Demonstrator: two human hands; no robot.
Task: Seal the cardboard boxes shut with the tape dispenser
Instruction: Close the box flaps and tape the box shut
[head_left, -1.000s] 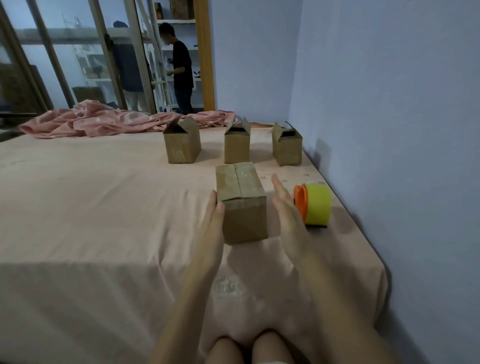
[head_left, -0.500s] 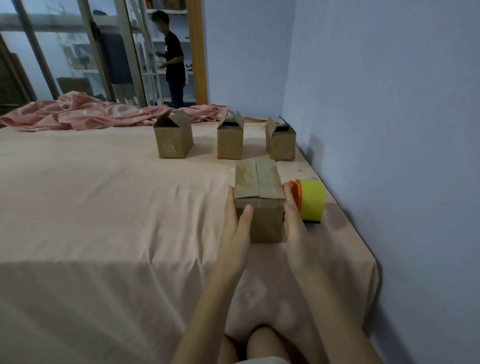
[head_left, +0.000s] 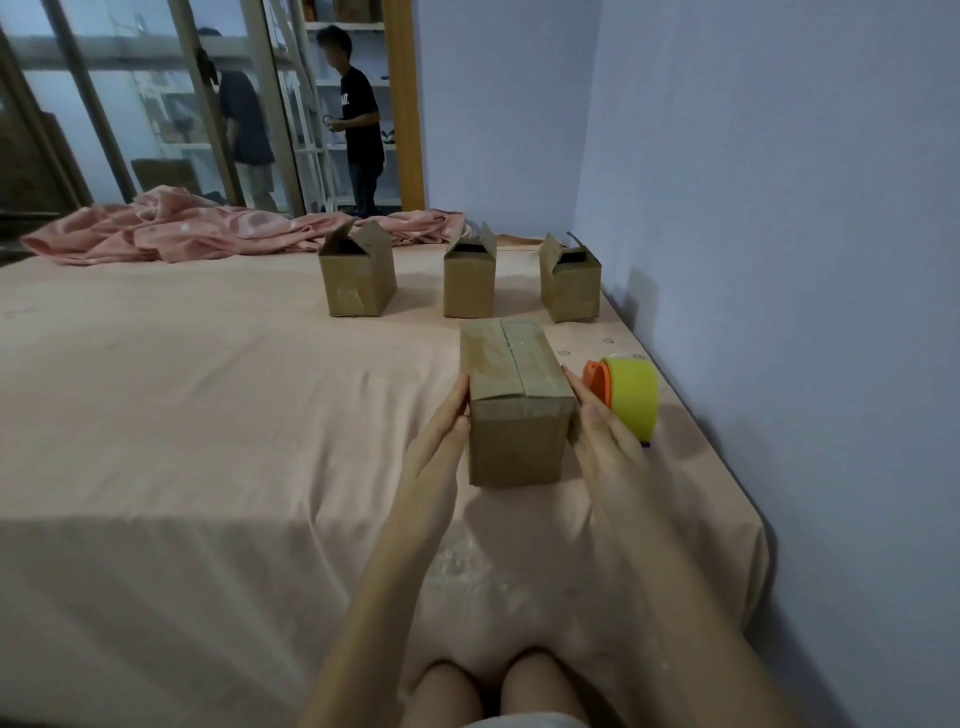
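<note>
Both hands bracket the nearest cardboard box (head_left: 519, 405): the left hand (head_left: 436, 447) lies flat against its left side, fingers straight and together, and the right hand (head_left: 605, 441) presses the opposite side the same way. Squeezing from both sides likely steadies the box and keeps its folded top flaps meeting along the centre seam, ready for tape. Whether that seam already carries tape is hard to tell from here. The tape dispenser (head_left: 626, 397), orange with a yellow roll, stands untouched just beside the right hand, near the bed's right edge. Three open boxes (head_left: 467, 283) wait in a row toward the far edge. No writing is readable anywhere.
</note>
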